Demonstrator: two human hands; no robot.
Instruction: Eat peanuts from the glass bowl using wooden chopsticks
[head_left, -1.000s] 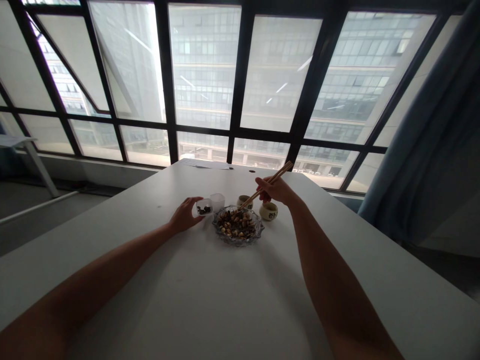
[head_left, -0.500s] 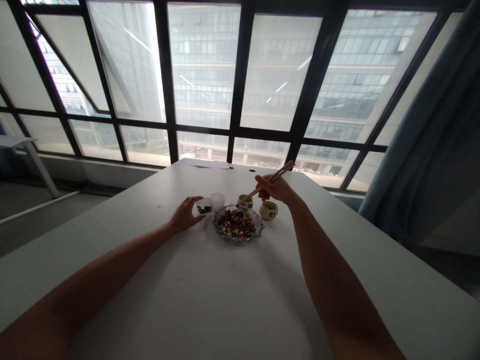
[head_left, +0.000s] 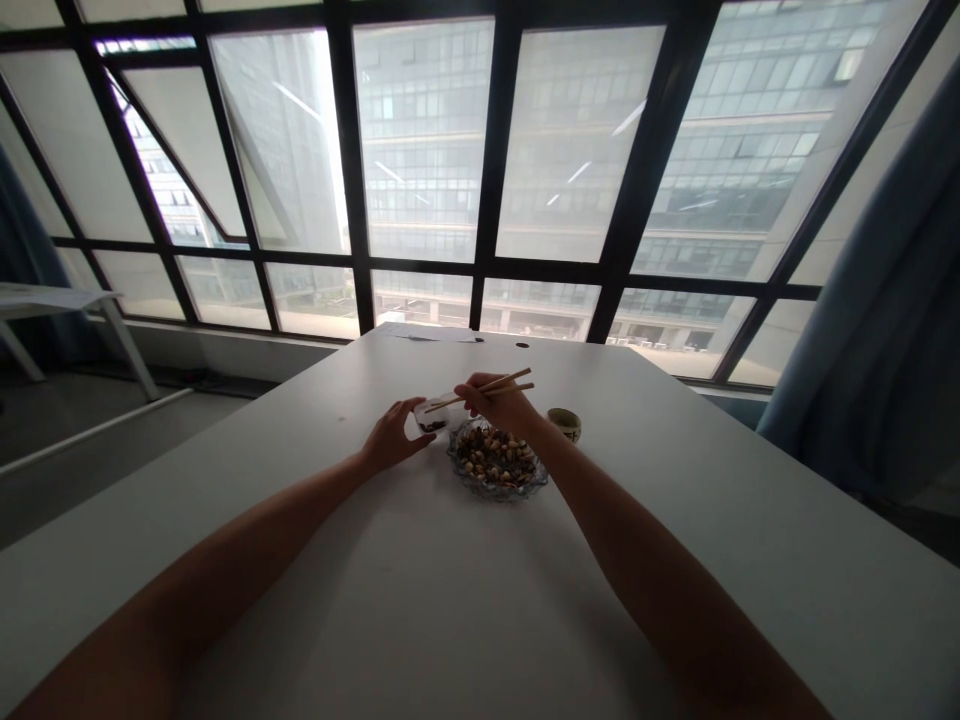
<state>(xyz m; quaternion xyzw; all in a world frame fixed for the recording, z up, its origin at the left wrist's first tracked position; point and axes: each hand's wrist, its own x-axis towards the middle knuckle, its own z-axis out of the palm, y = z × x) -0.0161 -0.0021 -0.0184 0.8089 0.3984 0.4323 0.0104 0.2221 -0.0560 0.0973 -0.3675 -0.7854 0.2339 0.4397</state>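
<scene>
My left hand [head_left: 391, 436] grips a small clear plastic cup [head_left: 431, 419] with some dark pieces at its bottom, tilted toward me. Wooden chopsticks [head_left: 504, 385] are held in my right hand [head_left: 496, 400], and their tips reach to the cup's mouth. Whether anything is between the tips is too small to tell. Just below my right hand stands a scalloped glass bowl [head_left: 498, 491], filled with a mix of pale nuts or beans and dark pieces. Beyond the right wrist sits a small cream ceramic cup [head_left: 564, 424] with dark marking.
The white table [head_left: 420, 600] runs toward large black-framed windows [head_left: 420, 150]. Sheets of paper [head_left: 431, 333] lie at its far edge. A blue curtain [head_left: 862, 330] hangs at the right, and another white table [head_left: 56, 298] stands at the left.
My right hand has moved left with the chopsticks, from above the glass bowl's far rim to the plastic cup. It now covers the second ceramic cup. The view has shifted slightly left.
</scene>
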